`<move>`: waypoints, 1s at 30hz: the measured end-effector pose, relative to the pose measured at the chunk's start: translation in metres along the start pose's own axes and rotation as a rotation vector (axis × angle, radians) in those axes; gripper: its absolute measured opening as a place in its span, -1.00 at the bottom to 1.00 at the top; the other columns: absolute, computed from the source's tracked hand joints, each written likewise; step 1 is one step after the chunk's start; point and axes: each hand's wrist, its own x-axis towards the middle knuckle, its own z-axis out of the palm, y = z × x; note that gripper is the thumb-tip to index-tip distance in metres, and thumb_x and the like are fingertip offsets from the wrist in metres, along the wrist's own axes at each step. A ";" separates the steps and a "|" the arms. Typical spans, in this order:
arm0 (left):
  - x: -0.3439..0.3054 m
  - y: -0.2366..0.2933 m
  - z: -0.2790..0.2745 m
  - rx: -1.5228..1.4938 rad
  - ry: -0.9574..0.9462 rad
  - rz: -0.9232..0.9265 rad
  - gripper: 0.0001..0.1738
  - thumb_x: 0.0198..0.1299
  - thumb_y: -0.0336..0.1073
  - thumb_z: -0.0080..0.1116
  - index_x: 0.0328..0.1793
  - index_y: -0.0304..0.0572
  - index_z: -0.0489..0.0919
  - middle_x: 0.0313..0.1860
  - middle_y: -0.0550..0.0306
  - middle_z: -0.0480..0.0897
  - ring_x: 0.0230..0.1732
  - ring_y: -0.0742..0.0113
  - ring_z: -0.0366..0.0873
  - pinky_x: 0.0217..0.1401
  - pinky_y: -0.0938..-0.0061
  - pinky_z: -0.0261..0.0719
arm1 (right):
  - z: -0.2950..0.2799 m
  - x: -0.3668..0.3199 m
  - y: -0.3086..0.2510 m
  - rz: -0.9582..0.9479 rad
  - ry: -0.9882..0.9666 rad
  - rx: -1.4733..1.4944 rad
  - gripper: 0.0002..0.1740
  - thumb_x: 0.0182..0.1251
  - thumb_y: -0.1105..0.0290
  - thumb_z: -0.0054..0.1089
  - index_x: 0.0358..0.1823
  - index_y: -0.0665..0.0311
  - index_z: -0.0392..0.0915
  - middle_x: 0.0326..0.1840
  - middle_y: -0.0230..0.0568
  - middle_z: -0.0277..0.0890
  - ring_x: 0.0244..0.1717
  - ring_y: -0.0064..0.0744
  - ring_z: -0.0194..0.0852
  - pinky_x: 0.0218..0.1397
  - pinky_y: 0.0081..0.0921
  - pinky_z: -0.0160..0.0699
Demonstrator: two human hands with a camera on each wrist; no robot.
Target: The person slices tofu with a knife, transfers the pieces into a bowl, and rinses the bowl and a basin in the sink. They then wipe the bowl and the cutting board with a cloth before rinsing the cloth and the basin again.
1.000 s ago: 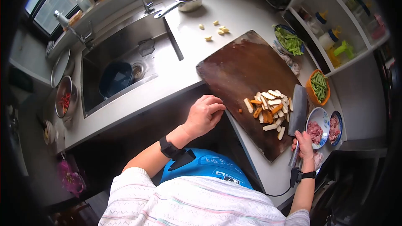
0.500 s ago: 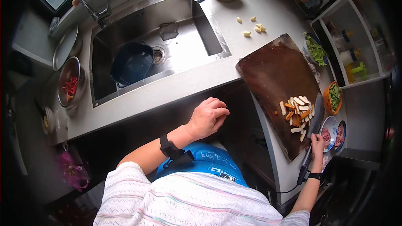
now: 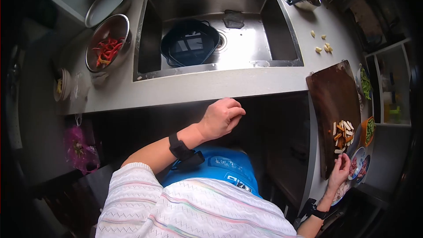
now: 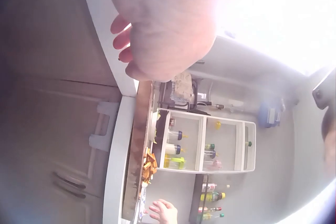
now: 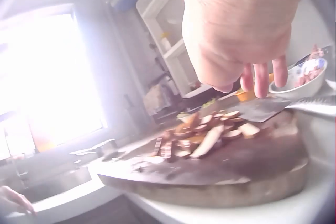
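The right hand (image 3: 338,174) has its fingers (image 5: 261,81) hanging loose and parted, with nothing in them. The right wrist view shows them clear of the cleaver (image 5: 262,110), its blade on the cutting board (image 5: 236,163) and its handle reaching past the board's edge; in the head view the handle cannot be made out. The left hand (image 3: 220,118) hangs before the edge of the worktop (image 3: 211,81), fingers loosely curled and holding nothing.

Beside the blade, pale and brown strips (image 3: 343,133) lie heaped on the board. Just right of the board stand a meat bowl (image 5: 302,94) and an orange basket (image 3: 369,131) of green beans. Garlic cloves (image 3: 326,47) lie beyond the board, near a saucepan (image 3: 307,2). Further left, the sink (image 3: 277,39) holds a dark blue basin (image 3: 165,47). Only the left wrist view shows clearly the bottles in the wall shelf (image 4: 202,142).
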 end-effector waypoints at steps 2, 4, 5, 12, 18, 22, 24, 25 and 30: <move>-0.015 -0.005 -0.027 0.035 0.111 -0.038 -0.86 -0.02 -0.52 0.24 -0.28 -0.22 0.63 -0.33 0.09 0.61 -0.27 0.19 0.57 -0.23 0.45 0.55 | 0.031 -0.009 -0.025 -0.058 -0.111 -0.020 -0.74 0.38 0.50 0.01 0.06 0.39 0.42 -0.10 -0.24 0.52 -0.12 -0.51 0.48 -0.01 -0.59 0.50; -0.034 -0.007 -0.061 0.063 0.227 -0.127 -0.87 0.00 -0.51 0.23 -0.27 -0.23 0.64 -0.33 0.09 0.61 -0.30 0.21 0.58 -0.24 0.46 0.54 | 0.057 -0.019 -0.054 -0.082 -0.219 -0.055 -0.75 0.36 0.51 0.04 0.04 0.34 0.44 -0.16 -0.28 0.52 -0.17 -0.54 0.49 -0.05 -0.61 0.52; -0.046 -0.011 -0.079 0.112 0.287 -0.182 -0.87 0.03 -0.50 0.22 -0.26 -0.24 0.64 -0.33 0.08 0.62 -0.31 0.24 0.58 -0.26 0.49 0.52 | 0.068 -0.022 -0.053 -0.096 -0.267 -0.026 -0.75 0.35 0.52 0.04 0.04 0.35 0.44 -0.18 -0.28 0.52 -0.18 -0.55 0.48 -0.06 -0.61 0.52; -0.151 -0.045 -0.219 0.384 0.596 -0.634 -0.86 0.17 -0.40 0.18 -0.19 -0.30 0.64 -0.37 0.25 0.58 -0.37 0.56 0.47 -0.28 0.65 0.44 | 0.117 -0.061 -0.061 -0.118 -0.453 0.043 -0.79 0.32 0.56 0.04 -0.02 0.36 0.46 -0.25 -0.30 0.52 -0.24 -0.57 0.48 -0.13 -0.64 0.52; -0.250 -0.118 -0.352 0.478 0.952 -0.860 -0.81 0.11 -0.36 0.21 -0.17 -0.28 0.66 -0.49 0.32 0.60 -0.50 0.58 0.48 -0.39 0.64 0.45 | 0.120 -0.079 -0.070 -0.089 -0.451 0.011 -0.81 0.32 0.57 0.02 -0.05 0.36 0.46 -0.29 -0.32 0.51 -0.32 -0.60 0.47 -0.19 -0.65 0.52; -0.317 -0.173 -0.448 0.365 1.231 -1.030 -0.80 0.08 -0.39 0.18 -0.16 -0.26 0.66 -0.48 0.28 0.61 -0.57 0.59 0.47 -0.46 0.65 0.42 | 0.141 -0.084 -0.107 -0.089 -0.436 0.010 -0.82 0.32 0.58 0.02 -0.06 0.35 0.47 -0.29 -0.32 0.51 -0.32 -0.60 0.47 -0.21 -0.65 0.53; -0.347 -0.202 -0.500 0.394 1.278 -1.044 -0.78 0.09 -0.39 0.15 -0.14 -0.28 0.65 -0.41 0.19 0.65 -0.48 0.51 0.54 -0.37 0.60 0.49 | 0.166 -0.087 -0.132 -0.111 -0.424 -0.024 -0.82 0.32 0.58 0.01 -0.07 0.36 0.47 -0.30 -0.31 0.51 -0.33 -0.60 0.47 -0.23 -0.65 0.53; -0.347 -0.208 -0.520 0.564 1.242 -0.976 -0.76 0.08 -0.37 0.15 -0.13 -0.31 0.64 -0.37 0.12 0.66 -0.41 0.43 0.57 -0.30 0.54 0.52 | 0.183 -0.089 -0.144 -0.127 -0.415 0.001 -0.83 0.32 0.58 0.02 -0.08 0.36 0.47 -0.30 -0.31 0.51 -0.34 -0.61 0.47 -0.23 -0.66 0.53; -0.352 -0.254 -0.585 0.787 0.954 -1.097 -0.45 -0.13 -0.22 0.31 0.04 -0.33 0.56 -0.29 -0.10 0.67 -0.24 0.16 0.64 -0.13 0.37 0.54 | 0.271 -0.104 -0.243 -0.191 -0.579 0.036 -0.84 0.31 0.55 0.06 -0.10 0.37 0.47 -0.29 -0.31 0.53 -0.37 -0.61 0.49 -0.26 -0.67 0.53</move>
